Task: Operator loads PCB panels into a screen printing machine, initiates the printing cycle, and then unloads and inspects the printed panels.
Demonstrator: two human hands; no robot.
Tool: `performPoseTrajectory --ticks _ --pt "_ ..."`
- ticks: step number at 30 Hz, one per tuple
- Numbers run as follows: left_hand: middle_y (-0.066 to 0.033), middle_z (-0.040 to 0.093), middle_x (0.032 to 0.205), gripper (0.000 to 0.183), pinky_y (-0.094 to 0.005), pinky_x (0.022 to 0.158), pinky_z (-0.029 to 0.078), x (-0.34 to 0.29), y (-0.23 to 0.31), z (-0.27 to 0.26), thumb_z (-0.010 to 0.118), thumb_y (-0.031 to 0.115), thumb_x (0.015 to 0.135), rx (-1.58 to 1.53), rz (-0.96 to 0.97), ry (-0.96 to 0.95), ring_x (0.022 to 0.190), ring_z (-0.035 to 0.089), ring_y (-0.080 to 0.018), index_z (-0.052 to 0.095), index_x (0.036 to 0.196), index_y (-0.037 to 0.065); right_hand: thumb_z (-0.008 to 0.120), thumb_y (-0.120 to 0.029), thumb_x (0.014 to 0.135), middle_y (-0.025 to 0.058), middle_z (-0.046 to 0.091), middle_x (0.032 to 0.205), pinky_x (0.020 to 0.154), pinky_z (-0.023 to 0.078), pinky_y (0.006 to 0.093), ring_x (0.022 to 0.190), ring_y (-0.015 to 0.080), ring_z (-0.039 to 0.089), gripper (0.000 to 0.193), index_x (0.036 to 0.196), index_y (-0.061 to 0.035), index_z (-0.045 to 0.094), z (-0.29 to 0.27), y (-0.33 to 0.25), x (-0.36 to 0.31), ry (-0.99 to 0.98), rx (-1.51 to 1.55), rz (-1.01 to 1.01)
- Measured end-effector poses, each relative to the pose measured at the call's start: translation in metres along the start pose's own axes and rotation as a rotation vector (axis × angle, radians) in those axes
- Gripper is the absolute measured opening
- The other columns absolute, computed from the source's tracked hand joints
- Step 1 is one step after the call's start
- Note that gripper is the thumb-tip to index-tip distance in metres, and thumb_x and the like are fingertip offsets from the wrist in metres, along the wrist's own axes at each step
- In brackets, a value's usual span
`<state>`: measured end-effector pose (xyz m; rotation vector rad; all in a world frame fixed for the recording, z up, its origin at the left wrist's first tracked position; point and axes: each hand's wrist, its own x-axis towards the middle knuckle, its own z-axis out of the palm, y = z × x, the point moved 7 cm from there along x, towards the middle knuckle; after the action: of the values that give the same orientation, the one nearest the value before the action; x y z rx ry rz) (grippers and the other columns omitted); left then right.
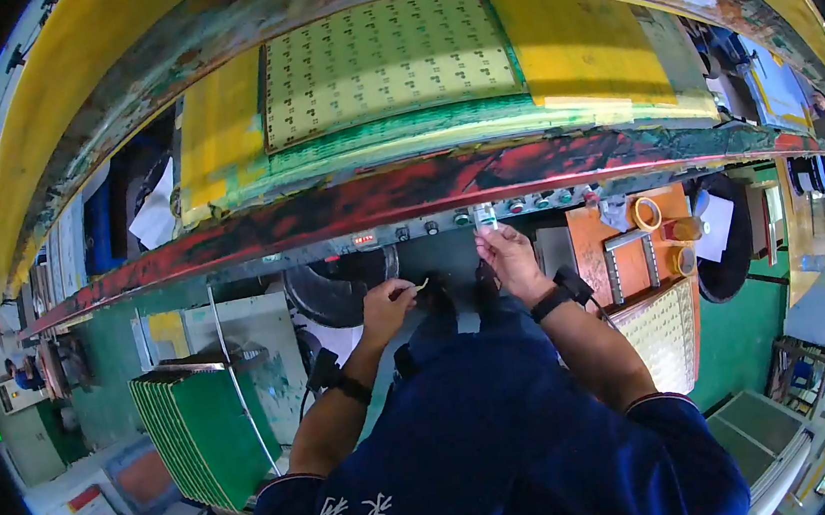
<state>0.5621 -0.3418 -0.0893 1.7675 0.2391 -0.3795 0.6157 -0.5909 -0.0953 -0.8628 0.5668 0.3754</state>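
My left hand (390,307) is closed, with a thin, bent yellowish strip (423,286) sticking out from its fingertips to the right. A little higher and to the right, my right hand (510,257) pinches a small pale, translucent piece (485,218), whose kind I cannot make out. That piece is just in front of a row of knobs and buttons (432,226) under the red, paint-stained beam (348,214); whether it touches them I cannot tell. Beyond the beam lies a pale green panel (392,64) with rows of small dark marks.
To the right, an orange-brown board (596,283) carries a tape roll (646,214), jars and a metal-sided frame. A round black bin (341,290) stands beyond my left hand. At left is a stack of green panels (199,431). A yellow-edged frame (110,58) arches overhead.
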Motion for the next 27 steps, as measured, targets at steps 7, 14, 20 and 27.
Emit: performPoseTrajectory --ticks 7,14,20,27 --pt "-0.0079 0.068 0.075 0.017 -0.0249 0.06 0.052 -0.001 0.004 0.003 0.067 0.013 0.087 0.013 0.053 -0.023 0.067 0.066 -0.0118 0.068 0.095 -0.002 0.073 -0.021 0.087 0.0023 0.066 0.091 0.072 0.051 0.0239 0.083 0.0102 0.061 0.022 0.098 -0.0052 0.064 0.009 -0.011 -0.009 0.08 -0.147 -0.02" --pt "-0.0078 0.068 0.074 0.016 -0.0244 0.06 0.051 -0.001 0.003 0.005 0.066 0.012 0.087 0.046 0.028 -0.024 0.065 0.065 -0.011 0.069 0.095 -0.001 0.075 -0.019 0.085 0.0017 0.066 0.09 0.07 0.05 0.0228 0.079 0.0092 0.061 0.027 0.103 -0.0033 0.062 0.007 -0.014 -0.009 0.02 -0.134 -0.061" --pt "-0.0071 0.067 0.073 0.015 -0.024 0.06 0.05 -0.003 0.002 0.004 0.066 0.011 0.087 -0.01 -0.012 -0.025 0.065 0.064 -0.0107 0.069 0.096 -0.001 0.08 -0.016 0.08 -0.0005 0.064 0.085 0.066 0.048 0.0227 0.075 0.0071 0.058 0.034 0.104 -0.002 0.06 0.005 -0.017 -0.008 0.12 -0.254 -0.183" --pt "-0.0066 0.067 0.076 0.013 -0.025 0.062 0.051 -0.004 0.011 0.008 0.066 0.009 0.088 -0.008 0.057 -0.036 0.067 0.064 -0.0112 0.067 0.095 -0.002 0.078 -0.017 0.082 -0.0004 0.063 0.086 0.066 0.048 0.024 0.076 0.0086 0.058 0.033 0.105 -0.0027 0.061 0.006 -0.012 -0.021 0.103 -0.362 -0.108"
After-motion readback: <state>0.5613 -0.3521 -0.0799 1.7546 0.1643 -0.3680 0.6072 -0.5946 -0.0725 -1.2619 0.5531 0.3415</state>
